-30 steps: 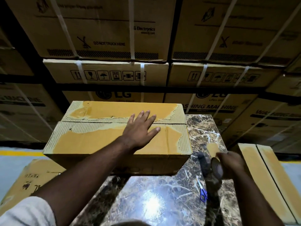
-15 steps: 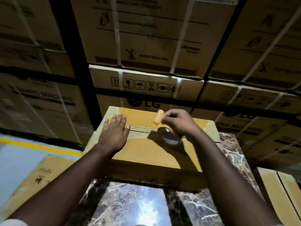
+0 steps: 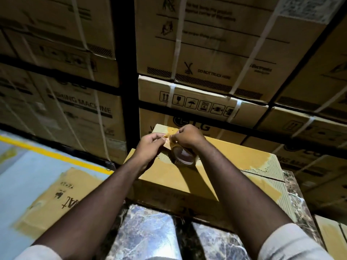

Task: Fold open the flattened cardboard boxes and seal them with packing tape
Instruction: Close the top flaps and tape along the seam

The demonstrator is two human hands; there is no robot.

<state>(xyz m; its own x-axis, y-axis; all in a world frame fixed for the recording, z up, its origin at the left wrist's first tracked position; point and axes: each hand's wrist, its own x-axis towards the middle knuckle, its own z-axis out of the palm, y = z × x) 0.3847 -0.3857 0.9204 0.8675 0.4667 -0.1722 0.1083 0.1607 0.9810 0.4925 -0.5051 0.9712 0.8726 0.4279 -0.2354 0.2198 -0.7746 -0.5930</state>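
Observation:
A folded-up cardboard box (image 3: 221, 166) with brown tape patches on its closed top flaps stands on a glossy marble table (image 3: 148, 235). Above the box's far left part my right hand (image 3: 187, 136) grips a roll of brown packing tape (image 3: 183, 155). My left hand (image 3: 150, 145) pinches the loose tape end (image 3: 166, 136) just left of the roll. Both hands are close together over the seam between the flaps.
Tall stacks of strapped washing-machine cartons (image 3: 206, 53) fill the background right behind the table. Another taped cardboard box (image 3: 56, 199) lies on the floor at the left, near a yellow floor line (image 3: 48, 154). More cardboard (image 3: 332, 233) stands at the lower right.
My left hand has lifted off the box top and now pinches the tape end. The right hand with the roll has stayed over the box. The view has swung to the left.

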